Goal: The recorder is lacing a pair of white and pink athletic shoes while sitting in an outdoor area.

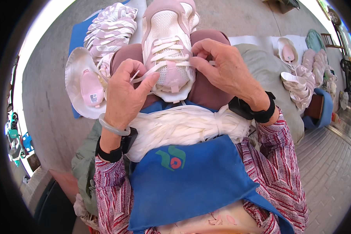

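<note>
A white and pink shoe upper (169,58) lies across my knees, with its pink tongue towards me. A white shoelace (171,45) zigzags through its eyelets. On the near left side of the upper, my left hand (124,91) pinches one end of the lace, whose tip sticks up beside the index finger. At the right eyelets my right hand (222,64) is closed, with thumb and index finger around the other end of the lace. A thick bundle of loose white laces (183,124) rests on my lap above a blue apron (183,183).
Left of my knees lies an upper with a pink lining (93,87), beside a row of stacked uppers (112,29). More uppers (300,84) are piled at the right, near a blue chair (319,109). Grey-green cloth (261,74) spreads beside my right knee.
</note>
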